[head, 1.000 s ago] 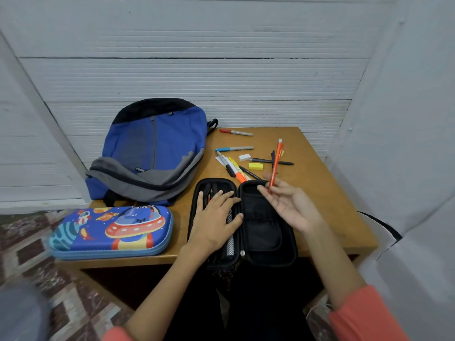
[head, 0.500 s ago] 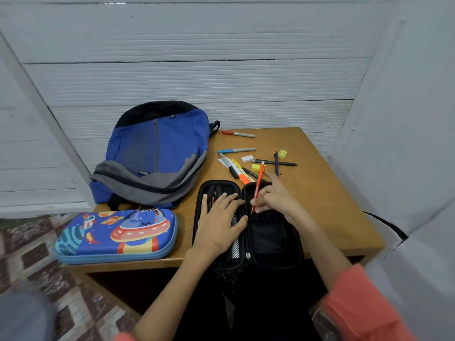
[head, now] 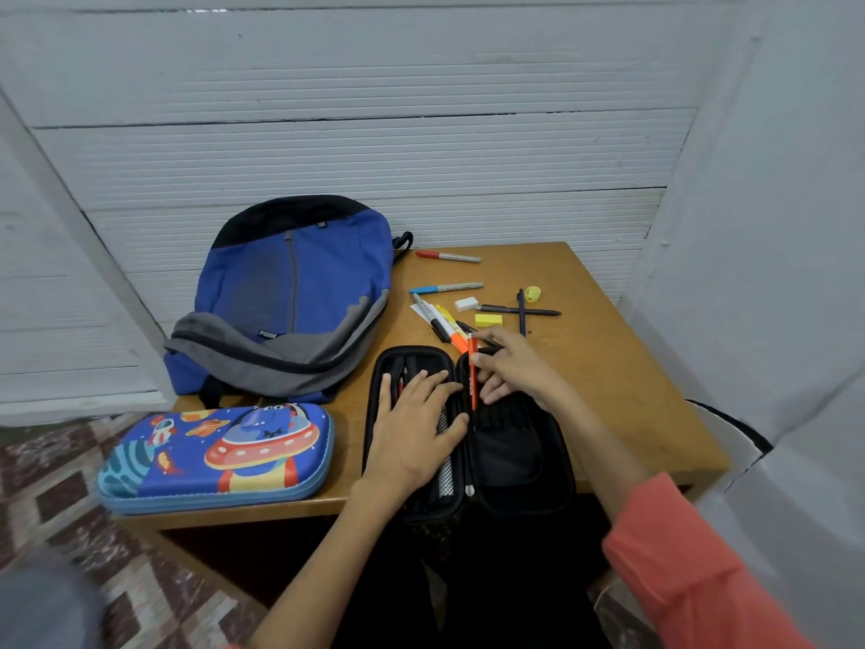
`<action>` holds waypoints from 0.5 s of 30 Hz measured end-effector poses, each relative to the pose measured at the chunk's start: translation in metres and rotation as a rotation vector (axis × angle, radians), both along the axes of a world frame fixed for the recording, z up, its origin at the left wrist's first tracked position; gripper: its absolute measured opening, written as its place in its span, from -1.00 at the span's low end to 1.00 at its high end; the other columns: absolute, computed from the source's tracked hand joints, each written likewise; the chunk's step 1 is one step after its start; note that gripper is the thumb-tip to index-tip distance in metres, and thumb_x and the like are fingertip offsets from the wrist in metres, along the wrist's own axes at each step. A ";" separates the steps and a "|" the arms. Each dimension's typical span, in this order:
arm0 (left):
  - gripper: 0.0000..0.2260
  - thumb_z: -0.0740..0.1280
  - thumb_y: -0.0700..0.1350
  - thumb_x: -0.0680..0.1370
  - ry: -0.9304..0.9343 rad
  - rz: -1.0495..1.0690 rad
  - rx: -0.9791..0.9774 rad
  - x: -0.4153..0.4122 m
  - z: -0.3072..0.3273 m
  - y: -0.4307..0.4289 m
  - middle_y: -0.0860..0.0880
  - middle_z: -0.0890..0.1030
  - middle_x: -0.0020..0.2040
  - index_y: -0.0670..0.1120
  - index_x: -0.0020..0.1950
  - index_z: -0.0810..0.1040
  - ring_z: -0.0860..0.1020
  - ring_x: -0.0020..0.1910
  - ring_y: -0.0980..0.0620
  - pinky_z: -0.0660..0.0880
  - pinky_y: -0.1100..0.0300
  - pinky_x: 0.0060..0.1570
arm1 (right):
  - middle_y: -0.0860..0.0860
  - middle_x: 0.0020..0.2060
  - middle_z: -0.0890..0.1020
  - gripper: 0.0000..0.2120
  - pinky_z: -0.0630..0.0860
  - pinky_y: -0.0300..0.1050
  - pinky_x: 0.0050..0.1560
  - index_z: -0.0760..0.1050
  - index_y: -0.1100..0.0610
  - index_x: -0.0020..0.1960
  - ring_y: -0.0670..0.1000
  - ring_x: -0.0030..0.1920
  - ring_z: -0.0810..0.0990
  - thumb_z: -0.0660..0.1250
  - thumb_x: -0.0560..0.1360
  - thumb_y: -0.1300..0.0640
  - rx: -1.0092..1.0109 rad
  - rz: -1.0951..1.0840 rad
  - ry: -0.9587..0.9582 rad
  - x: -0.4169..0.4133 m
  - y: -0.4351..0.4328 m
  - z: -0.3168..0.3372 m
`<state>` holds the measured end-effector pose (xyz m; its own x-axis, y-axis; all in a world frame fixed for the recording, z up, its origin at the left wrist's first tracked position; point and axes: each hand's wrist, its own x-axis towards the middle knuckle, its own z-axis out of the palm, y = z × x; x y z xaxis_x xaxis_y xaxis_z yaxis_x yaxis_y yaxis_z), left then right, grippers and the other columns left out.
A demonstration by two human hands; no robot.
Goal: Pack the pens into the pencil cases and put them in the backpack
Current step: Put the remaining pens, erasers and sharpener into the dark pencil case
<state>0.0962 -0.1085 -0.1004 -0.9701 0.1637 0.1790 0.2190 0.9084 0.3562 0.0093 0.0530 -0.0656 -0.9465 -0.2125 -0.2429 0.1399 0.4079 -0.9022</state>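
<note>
Orange pen [head: 472, 377] is pinched in the right hand [head: 515, 367], thumb and fingertips closed on the barrel around mid-length.

Its long axis runs straight away from the person, parallel to the long side of the open black pencil case [head: 559, 442]. It sits just right of the case's spine, over the inner edge of the right half. The far tip overlaps the far rim in view. The near tip is down by the elastic loops, and I can't tell whether it's threaded into one.

Left hand [head: 416, 433] lies flat on the left half, fingers straight and slightly spread, gripping nothing. It presses on the mesh flap and the pens already there. Its fingertips are just beside the orange pen, across the spine.

Key relation: the seat for the pen lies directly under it and along the same axis, so my read is no rotation needed — just lower it or slide it lengthwise toward the person. The right hand owns the move and the left only steadies the case.

Risk: the tip could snag on a loop or land on the spine instead of in the right half.

Not yet packed:
- Loose pens [head: 444, 288] lie on the table [head: 618, 377] beyond the case, nearer the right hand.
- The blue pencil case [head: 215, 456] sits closed at near left.
- The backpack [head: 290, 297] lies behind it.
</note>
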 end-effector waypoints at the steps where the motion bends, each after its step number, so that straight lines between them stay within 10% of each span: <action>1: -0.58 0.11 0.17 0.63 -0.001 0.000 0.000 0.000 0.000 0.001 0.15 0.22 0.54 0.15 0.49 0.29 0.03 0.55 0.16 -0.35 -0.02 0.49 | 0.20 -0.23 0.59 -0.67 0.62 -0.11 -0.36 0.39 0.12 0.33 0.04 -0.41 0.62 0.30 0.58 0.21 -0.004 -0.017 0.012 0.000 0.001 -0.003; 15: -0.58 0.12 0.16 0.63 -0.007 0.004 0.012 0.001 0.002 0.001 0.13 0.23 0.54 0.14 0.48 0.30 0.05 0.55 0.14 -0.34 -0.03 0.49 | 0.14 -0.32 0.62 -0.94 0.59 -0.22 -0.38 0.58 0.23 -0.03 -0.01 -0.43 0.60 0.40 0.49 0.27 -0.053 -0.038 0.039 0.008 0.003 -0.011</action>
